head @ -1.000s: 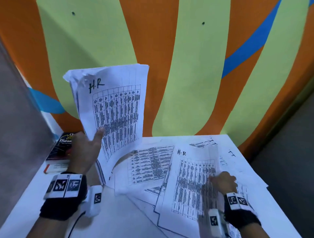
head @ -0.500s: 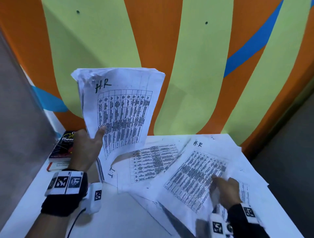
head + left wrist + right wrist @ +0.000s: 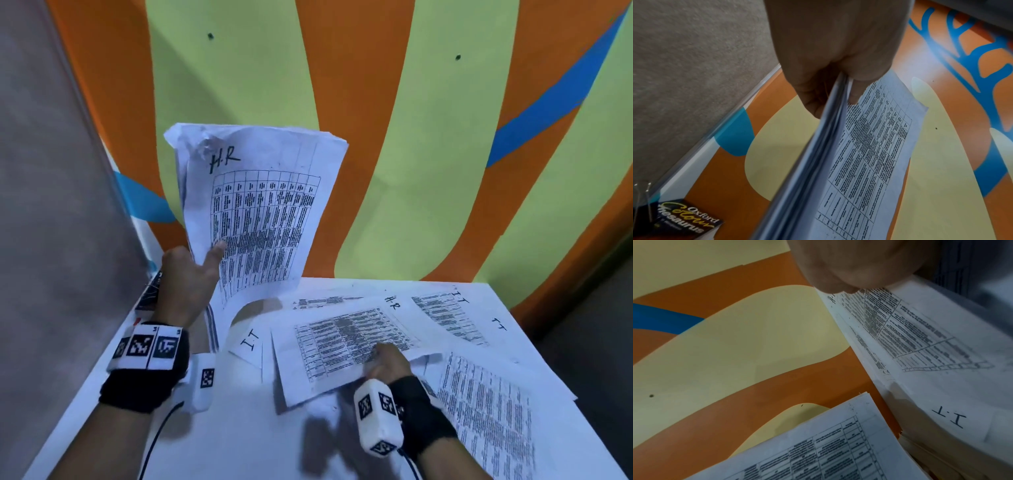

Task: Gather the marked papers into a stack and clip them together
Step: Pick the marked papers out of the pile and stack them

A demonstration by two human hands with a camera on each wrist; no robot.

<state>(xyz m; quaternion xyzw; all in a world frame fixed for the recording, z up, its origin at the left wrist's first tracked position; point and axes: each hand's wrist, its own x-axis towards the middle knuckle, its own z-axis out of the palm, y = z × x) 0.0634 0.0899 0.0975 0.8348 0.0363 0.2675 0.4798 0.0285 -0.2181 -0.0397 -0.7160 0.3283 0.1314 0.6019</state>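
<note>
**Loose H.R sheet lies to the right of the raised stack**

A stack of sheets marked H.R (image 3: 260,212) is held upright above the table's (image 3: 239,428) left rear part, its long axis near vertical. It is gripped by the left hand (image 3: 186,277), thumb pressed on the front sheet and fingers curled behind, as the left wrist view confirms.

To the right of that stack, and lower, a single H.R sheet (image 3: 346,346) is pinched at its near edge by the right hand (image 3: 388,361), fingers curled on the paper. Its long axis runs slantwise, with the marked corner pointing away from the stack toward the rear right. Sheets marked I.T (image 3: 445,315) lie under and beyond it.

The sheet is judged to need carrying leftward and upward, then turning until its heading matches the stack's top edge. No clip can be made out for certain. A thesaurus (image 3: 688,217) lies left of the stack.
</note>
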